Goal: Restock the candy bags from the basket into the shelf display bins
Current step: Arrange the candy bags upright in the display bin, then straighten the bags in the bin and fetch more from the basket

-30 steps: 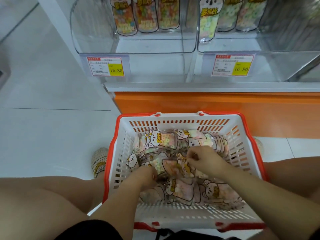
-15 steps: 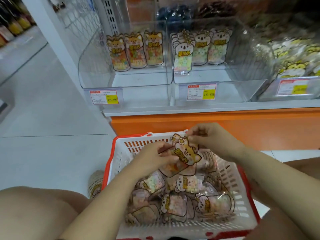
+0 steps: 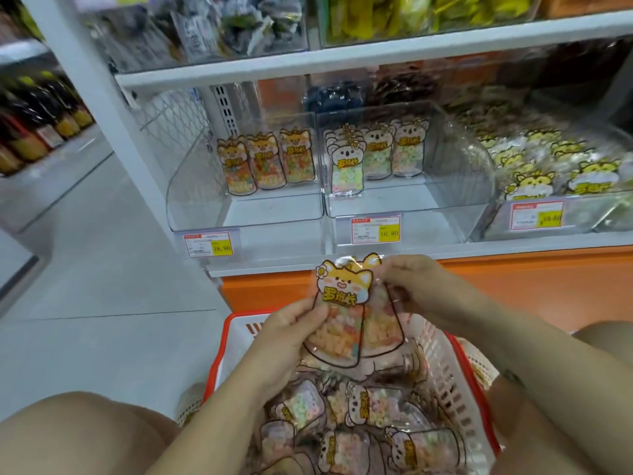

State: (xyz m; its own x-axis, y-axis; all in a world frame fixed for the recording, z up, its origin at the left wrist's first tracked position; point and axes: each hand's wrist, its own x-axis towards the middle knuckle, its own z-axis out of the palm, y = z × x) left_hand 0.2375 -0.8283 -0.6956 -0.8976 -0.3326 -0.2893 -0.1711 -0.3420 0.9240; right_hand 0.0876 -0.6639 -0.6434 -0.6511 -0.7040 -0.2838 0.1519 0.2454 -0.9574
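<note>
Candy bag (image 3: pixel 346 303) pinched by left hand (image 3: pixel 282 339), right hand (image 3: pixel 414 286), above basket (image 3: pixel 218 351)

We take the white post (image 3: pixel 102 132) as our mark. Left of it and below, we see a pale grey tiled floor (image 3: pixel 85 286), glossy, with a thin dark joint running across. Far left of the post stands another rack (image 3: pixel 51 186) of dark bottles (image 3: pixel 30 138), too blurred for us to read. From the post a white shelf (image 3: pixel 342 60) runs right, with dark packs (image 3: pixel 239 25) and yellow packs (image 3: pixel 428 15) above it. Just right of the post we find a white wire mesh (image 3: pixel 171 121), then a slotted strip (image 3: pixel 227 111), both upright. Lower right of the post, a white ledge (image 3: pixel 267 267) tops an orange base (image 3: pixel 548 289). The light is soft and even.
</note>
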